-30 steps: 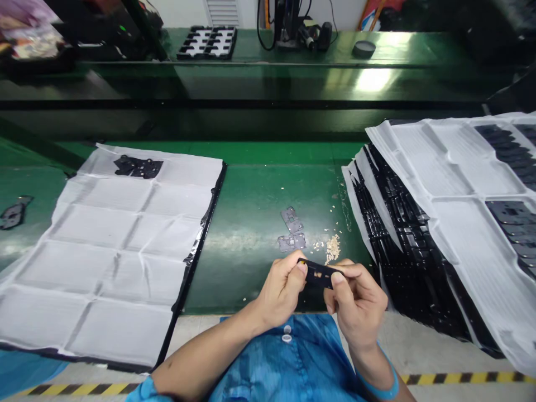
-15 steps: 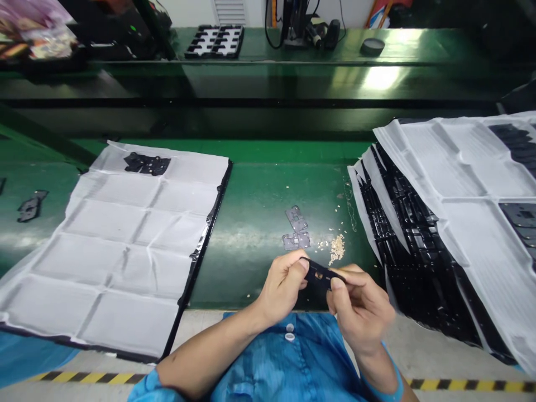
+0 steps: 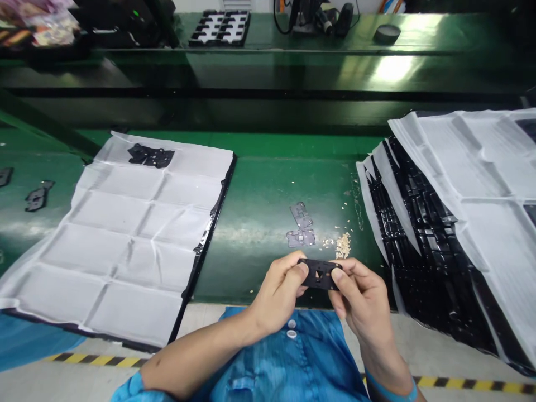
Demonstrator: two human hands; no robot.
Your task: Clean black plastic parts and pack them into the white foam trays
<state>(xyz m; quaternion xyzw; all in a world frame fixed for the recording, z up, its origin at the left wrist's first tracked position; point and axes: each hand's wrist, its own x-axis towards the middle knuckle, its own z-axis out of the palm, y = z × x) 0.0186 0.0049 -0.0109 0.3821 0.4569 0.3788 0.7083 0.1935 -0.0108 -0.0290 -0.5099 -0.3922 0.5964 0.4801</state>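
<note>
A small black plate with cut-outs (image 3: 320,275) is held between both hands near the table's front edge, its broad face turned up. My left hand (image 3: 282,285) pinches its left end, thumb on top. My right hand (image 3: 363,293) grips the right end, thumb also on the face. Just beyond the hands lie two flat grey parts, one (image 3: 301,215) tilted and the other (image 3: 300,238) touching it from below. Beside them, a pile of small beige bits (image 3: 343,245) is scattered on the green table (image 3: 259,212).
At the left, a white-covered tray (image 3: 125,223) bears dark parts (image 3: 151,156). Stacked black trays (image 3: 439,251) with white sheets (image 3: 494,223) stand at the right. A black and white tray (image 3: 220,28) and a round black object (image 3: 387,34) are on the back shelf.
The black plate has turned from slanted to nearly level, showing more of its face. My right hand has shifted with it. The whole view has moved slightly.
</note>
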